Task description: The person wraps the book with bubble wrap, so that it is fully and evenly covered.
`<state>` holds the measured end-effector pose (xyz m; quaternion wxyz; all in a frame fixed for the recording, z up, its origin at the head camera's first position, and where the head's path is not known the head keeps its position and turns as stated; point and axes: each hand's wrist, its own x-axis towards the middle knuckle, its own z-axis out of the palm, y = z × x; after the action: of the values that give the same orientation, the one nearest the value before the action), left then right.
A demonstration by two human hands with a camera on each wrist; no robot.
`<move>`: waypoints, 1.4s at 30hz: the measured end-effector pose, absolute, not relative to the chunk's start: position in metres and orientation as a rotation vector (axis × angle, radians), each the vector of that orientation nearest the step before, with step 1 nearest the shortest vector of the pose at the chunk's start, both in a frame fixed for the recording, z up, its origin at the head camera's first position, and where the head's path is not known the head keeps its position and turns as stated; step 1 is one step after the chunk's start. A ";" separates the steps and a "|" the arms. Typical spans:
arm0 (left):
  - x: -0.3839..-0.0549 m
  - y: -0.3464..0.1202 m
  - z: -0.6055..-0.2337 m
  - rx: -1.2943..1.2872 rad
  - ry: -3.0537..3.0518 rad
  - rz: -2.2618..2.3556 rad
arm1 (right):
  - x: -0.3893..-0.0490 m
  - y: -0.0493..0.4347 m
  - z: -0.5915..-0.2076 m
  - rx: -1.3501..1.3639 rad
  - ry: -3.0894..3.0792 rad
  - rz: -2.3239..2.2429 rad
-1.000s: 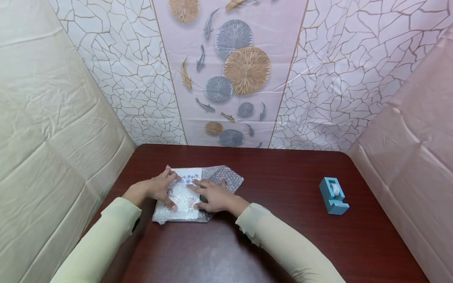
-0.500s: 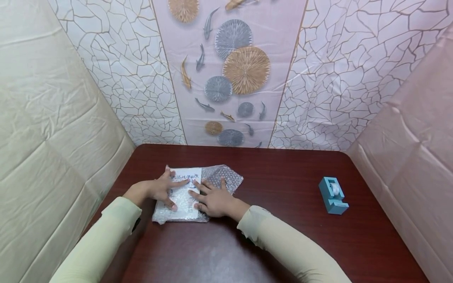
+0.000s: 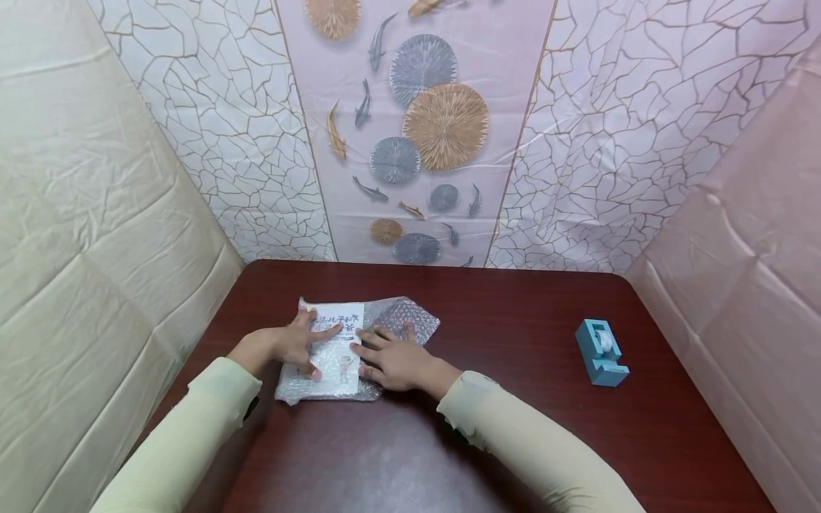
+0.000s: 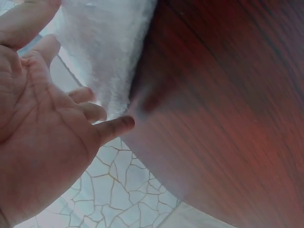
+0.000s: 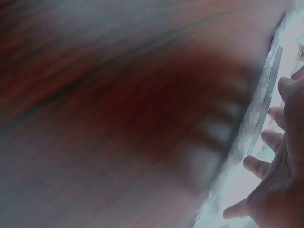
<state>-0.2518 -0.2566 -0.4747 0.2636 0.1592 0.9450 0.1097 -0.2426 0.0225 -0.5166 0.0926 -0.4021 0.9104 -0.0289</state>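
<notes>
A white book (image 3: 336, 367) with blue writing on its cover lies flat at the table's left, under clear bubble wrap (image 3: 417, 319). The wrap reaches past the book on the right, ending in a pointed flap. My left hand (image 3: 291, 347) rests with spread fingers on the book's left part. Across from it, my right hand (image 3: 400, 365) lies with fingers spread on the wrap, fingertips at the book's right edge. In the left wrist view the wrap (image 4: 111, 42) shows beyond the palm. The right wrist view shows the wrap's bright edge (image 5: 237, 147) beside the fingers.
A blue tape dispenser (image 3: 603, 353) with a roll of clear tape stands at the right of the dark red table (image 3: 513, 313). Patterned cloth (image 3: 442, 128) hangs behind the table, and pale padded walls (image 3: 115, 235) rise on both sides.
My right hand has slid slightly right, uncovering more of the cover. A finger of my left hand has stretched out to the right over the book, which stays in place.
</notes>
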 end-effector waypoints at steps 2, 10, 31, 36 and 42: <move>-0.251 -0.255 -0.474 0.430 2.557 0.281 | -0.245 0.029 -0.515 -1.187 2.706 -0.113; -0.248 -0.251 -0.473 0.414 2.551 0.297 | -0.265 0.063 -0.512 -1.059 2.812 -0.121; -0.249 -0.250 -0.476 0.391 2.554 0.308 | -0.313 0.112 -0.544 -0.693 3.034 -0.417; -0.248 -0.250 -0.475 0.381 2.550 0.326 | -0.366 0.127 -0.600 -0.583 3.002 -0.910; -0.249 -0.248 -0.475 0.420 2.563 0.317 | -0.376 0.124 -0.601 -0.423 3.002 -1.123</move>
<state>-0.2488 -0.2479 -0.4751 0.2597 0.1549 0.9460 0.1171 -0.3762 0.1236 -0.6008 -0.0457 -0.1306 0.9276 -0.3470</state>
